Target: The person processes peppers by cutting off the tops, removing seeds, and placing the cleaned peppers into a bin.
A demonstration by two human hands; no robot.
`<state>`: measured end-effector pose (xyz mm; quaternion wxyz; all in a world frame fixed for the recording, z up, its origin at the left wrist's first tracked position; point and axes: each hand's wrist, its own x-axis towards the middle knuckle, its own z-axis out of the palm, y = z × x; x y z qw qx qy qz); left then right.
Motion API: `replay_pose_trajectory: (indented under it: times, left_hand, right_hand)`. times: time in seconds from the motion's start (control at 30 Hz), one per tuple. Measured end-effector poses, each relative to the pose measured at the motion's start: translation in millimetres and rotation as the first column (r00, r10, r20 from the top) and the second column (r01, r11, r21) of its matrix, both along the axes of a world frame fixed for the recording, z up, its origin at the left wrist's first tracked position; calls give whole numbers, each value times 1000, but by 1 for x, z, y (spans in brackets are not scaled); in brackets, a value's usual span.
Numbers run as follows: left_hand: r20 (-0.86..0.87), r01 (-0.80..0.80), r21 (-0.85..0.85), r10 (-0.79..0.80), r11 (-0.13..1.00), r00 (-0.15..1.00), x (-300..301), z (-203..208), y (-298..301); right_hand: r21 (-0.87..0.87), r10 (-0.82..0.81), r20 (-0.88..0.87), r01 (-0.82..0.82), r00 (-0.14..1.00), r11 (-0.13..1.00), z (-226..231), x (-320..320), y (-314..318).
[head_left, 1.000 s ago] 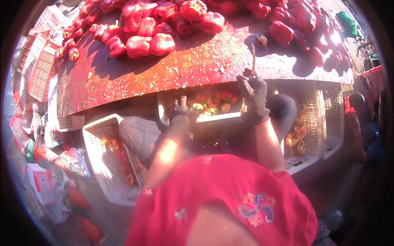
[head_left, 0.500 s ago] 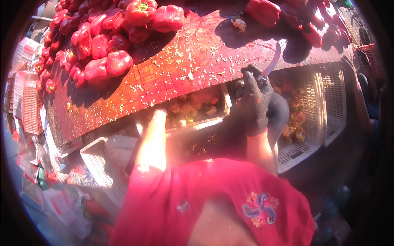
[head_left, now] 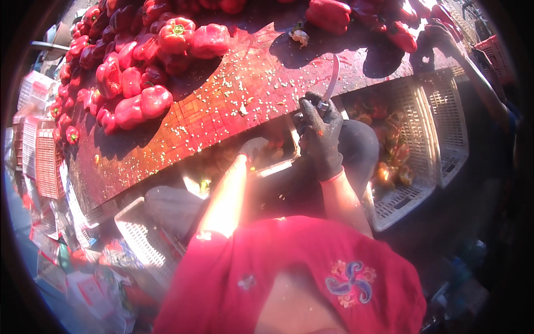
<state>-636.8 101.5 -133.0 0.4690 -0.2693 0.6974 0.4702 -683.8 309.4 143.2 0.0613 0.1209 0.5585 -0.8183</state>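
Observation:
My right hand (head_left: 324,125), in a dark glove, is closed round the handle of a knife. Its curved blade (head_left: 335,75) points up over the table's front edge. Below that edge my left hand (head_left: 253,148), also gloved, hovers over a crate (head_left: 281,167) of pepper pieces. Its fingers are smeared by motion and shade, so I cannot tell if anything is in them. Whole red bell peppers (head_left: 130,111) are heaped on the table's left side, beyond my left hand.
Pale seeds dot the red table (head_left: 183,125). A pepper stem core (head_left: 299,37) lies near the far peppers. White crates (head_left: 425,133) stand at the right, one holding pepper pieces. Another person's hand (head_left: 439,36) reaches the peppers at far right. An orange crate (head_left: 49,167) stands left.
My left hand has moved right over the crate, and its glove now shows. The knife hand sits further left in the picture. The other person's hand has moved up to the peppers.

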Motion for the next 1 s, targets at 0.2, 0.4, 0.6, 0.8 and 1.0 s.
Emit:
replay_pose_trajectory:
  times: [0.2, 0.4, 0.6, 0.8, 1.0]
  left_hand:
    - [-518, 357, -611, -698, 706, 494, 24, 65, -9]
    - [-227, -761, 325, 828, 561, 513, 62, 169, 27]
    - [-117, -697, 633, 931, 337, 345, 116, 185, 23]
    - [-121, -648, 722, 966, 242, 227, 112, 222, 34]
    - [-568, -524, 548, 750, 652, 339, 98, 278, 5]
  right_hand:
    - [157, 131, 24, -133, 991, 979, -19, 19, -9]
    - [154, 197, -59, -186, 979, 970, -28, 41, -15]
    - [-34, 474, -84, -478, 877, 878, -20, 75, -28]
    - [-221, 673, 15, -654, 739, 723, -21, 66, -32]
    - [-36, 780, -129, -789, 612, 613, 15, 18, -44]
